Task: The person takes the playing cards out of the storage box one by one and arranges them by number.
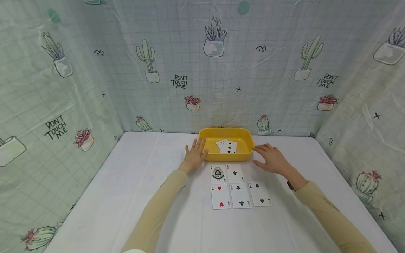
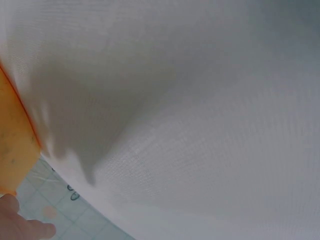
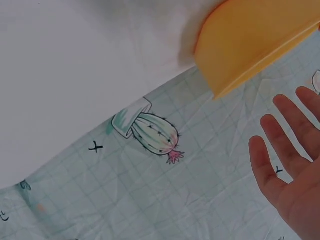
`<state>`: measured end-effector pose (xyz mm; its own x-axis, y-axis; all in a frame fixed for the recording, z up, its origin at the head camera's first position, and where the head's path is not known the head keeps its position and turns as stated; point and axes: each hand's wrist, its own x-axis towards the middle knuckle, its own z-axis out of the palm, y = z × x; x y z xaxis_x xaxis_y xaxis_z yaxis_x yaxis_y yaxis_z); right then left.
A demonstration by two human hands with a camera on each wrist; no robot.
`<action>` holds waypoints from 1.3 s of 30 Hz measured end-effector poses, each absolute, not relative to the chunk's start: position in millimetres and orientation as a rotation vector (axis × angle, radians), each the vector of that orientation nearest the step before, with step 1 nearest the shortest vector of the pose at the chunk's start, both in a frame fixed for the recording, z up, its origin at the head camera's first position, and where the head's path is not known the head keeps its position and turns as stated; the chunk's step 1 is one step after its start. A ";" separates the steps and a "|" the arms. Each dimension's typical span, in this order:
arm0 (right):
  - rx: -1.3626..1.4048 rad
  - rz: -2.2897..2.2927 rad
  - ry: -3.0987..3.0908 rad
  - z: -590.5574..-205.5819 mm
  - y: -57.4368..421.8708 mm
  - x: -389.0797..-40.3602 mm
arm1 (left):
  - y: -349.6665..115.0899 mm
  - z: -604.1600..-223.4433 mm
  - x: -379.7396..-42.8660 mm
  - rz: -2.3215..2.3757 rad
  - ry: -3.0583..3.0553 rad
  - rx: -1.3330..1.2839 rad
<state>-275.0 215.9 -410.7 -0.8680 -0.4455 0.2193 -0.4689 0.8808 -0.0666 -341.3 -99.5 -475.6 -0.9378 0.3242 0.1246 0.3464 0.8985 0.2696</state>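
A shallow yellow basket (image 1: 226,157) stands near the back of the table with a few playing cards (image 1: 227,146) lying inside it. My left hand (image 1: 193,157) is at the basket's left end, fingers spread and overlapping the rim in the head view. At the opposite end, my right hand (image 1: 272,160) has its fingertips right by the rim, fingers extended. In front of the basket lie the ace of spades (image 1: 218,174) and the ace of clubs (image 1: 235,173). Below them, face up, are the two of hearts (image 1: 220,197), two of clubs (image 1: 240,195) and two of spades (image 1: 260,194).
A white cloth covers the table (image 1: 142,168). Close behind the basket hangs a patterned curtain (image 1: 221,88), with cactus drawings; it also rises along both sides of the table.
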 end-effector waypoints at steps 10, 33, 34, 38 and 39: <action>0.677 0.163 -2.882 -401.2 202.3 -298.2 | -99.6 -473.6 -339.8 -0.484 -2.996 -0.538; 0.680 0.137 -2.898 -405.7 168.8 -356.1 | -99.1 -477.0 -347.1 -0.473 -3.026 -0.532; 0.678 0.129 -2.910 -406.9 167.0 -358.7 | -99.3 -477.3 -347.2 -0.469 -3.024 -0.532; 0.657 0.115 -2.964 -413.2 160.4 -368.4 | -99.3 -476.6 -346.6 -0.469 -3.030 -0.522; 0.658 0.115 -2.975 -415.2 159.1 -370.9 | -99.1 -476.4 -346.1 -0.467 -3.029 -0.523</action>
